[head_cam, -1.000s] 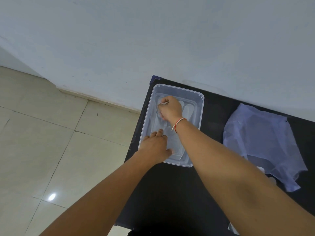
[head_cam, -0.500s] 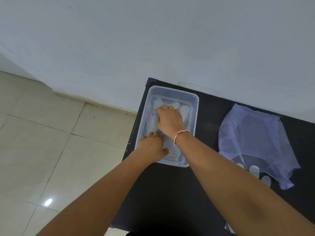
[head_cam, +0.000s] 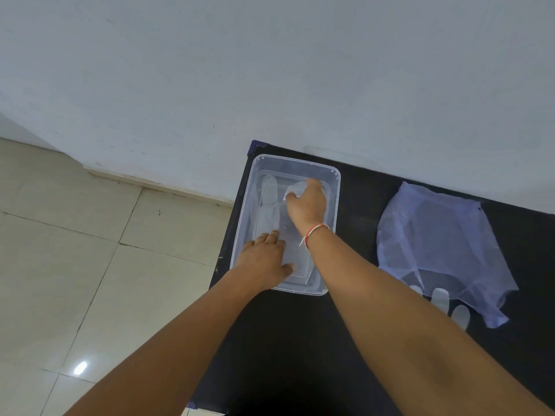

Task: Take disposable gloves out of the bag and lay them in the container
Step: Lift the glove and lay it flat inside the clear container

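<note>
A clear plastic container (head_cam: 336, 199) stands at the far left corner of the black table (head_cam: 294, 340). Translucent disposable gloves (head_cam: 268, 205) lie flat inside it. My left hand (head_cam: 264, 259) rests flat, fingers spread, on the near end of the gloves. My right hand (head_cam: 307, 205), with a red and white thread at the wrist, is over the far half, fingers curled on a glove's fingertip. A bluish translucent bag (head_cam: 435, 232) lies to the right, and glove fingers (head_cam: 440, 298) stick out of its near opening.
The table stands against a pale wall (head_cam: 300, 85). Its left edge drops to a tiled floor (head_cam: 90, 265) right beside the container. A strip of bare black tabletop lies between container and bag.
My right hand has moved from the middle of the container toward its far right end and now curls on a glove tip. My left hand stays pressed at the near end.
</note>
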